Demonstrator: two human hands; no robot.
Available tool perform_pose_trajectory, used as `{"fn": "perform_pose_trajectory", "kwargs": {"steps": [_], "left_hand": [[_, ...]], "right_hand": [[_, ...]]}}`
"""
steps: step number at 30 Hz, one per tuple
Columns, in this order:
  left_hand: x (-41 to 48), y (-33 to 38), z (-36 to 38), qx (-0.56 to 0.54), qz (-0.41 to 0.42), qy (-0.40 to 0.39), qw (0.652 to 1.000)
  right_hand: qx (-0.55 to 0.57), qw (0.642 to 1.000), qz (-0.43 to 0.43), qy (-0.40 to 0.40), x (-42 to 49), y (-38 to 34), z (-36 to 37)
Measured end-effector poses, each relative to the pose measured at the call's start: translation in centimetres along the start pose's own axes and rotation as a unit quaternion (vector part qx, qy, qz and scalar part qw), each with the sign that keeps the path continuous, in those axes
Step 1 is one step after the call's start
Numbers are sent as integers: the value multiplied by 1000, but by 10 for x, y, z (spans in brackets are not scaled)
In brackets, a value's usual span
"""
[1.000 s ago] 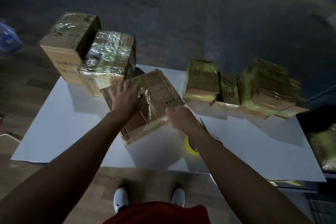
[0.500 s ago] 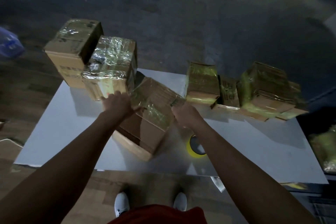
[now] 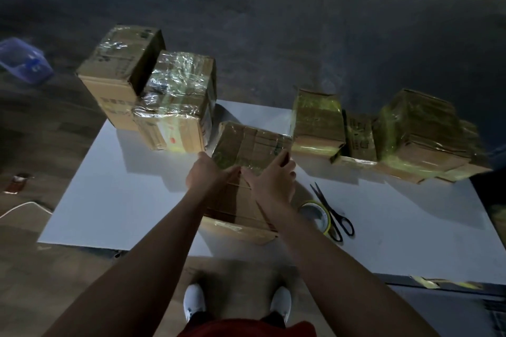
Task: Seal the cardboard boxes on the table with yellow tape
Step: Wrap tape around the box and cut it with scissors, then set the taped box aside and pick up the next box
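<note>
The box under both hands is closed, so its contents can't be seen. It stands on edge, narrow taped face up and broad face toward the person; its long axis I can't make out. The left hand grips its left top corner. The right hand lies flat on top, fingers stretched. Right of that hand lie the tape and scissors.
</note>
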State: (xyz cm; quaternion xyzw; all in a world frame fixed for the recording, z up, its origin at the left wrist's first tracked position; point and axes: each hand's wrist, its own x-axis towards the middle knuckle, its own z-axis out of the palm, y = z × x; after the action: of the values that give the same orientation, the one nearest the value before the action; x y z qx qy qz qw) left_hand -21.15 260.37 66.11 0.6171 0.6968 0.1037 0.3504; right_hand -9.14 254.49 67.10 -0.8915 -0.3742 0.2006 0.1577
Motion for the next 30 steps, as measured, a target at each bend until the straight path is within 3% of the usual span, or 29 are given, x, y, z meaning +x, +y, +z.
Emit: {"fn": "perform_pose_trajectory", "kwargs": {"steps": [4, 10, 14, 19, 22, 28, 30], "left_hand": [[8, -4, 2, -51, -17, -24, 998], [22, -11, 1, -143, -24, -90, 985], [18, -10, -14, -282, -91, -238, 925], [21, -13, -20, -338, -92, -341, 872], [27, -18, -21, -344, -66, -347, 870], [32, -13, -21, -331, -97, -352, 870], [32, -14, -18, -321, -92, -317, 888]], "right_hand": [[53, 998, -19, 15, -1, 7, -1], [181, 982, 51, -3, 4, 11, -9], [226, 965, 119, -58, 11, 21, -8], [327, 911, 188, -167, 15, 27, -18], [382, 869, 216, -229, 20, 35, -19], [287, 926, 175, -172, 15, 32, -18], [265, 943, 158, -127, 8, 32, -19]]}}
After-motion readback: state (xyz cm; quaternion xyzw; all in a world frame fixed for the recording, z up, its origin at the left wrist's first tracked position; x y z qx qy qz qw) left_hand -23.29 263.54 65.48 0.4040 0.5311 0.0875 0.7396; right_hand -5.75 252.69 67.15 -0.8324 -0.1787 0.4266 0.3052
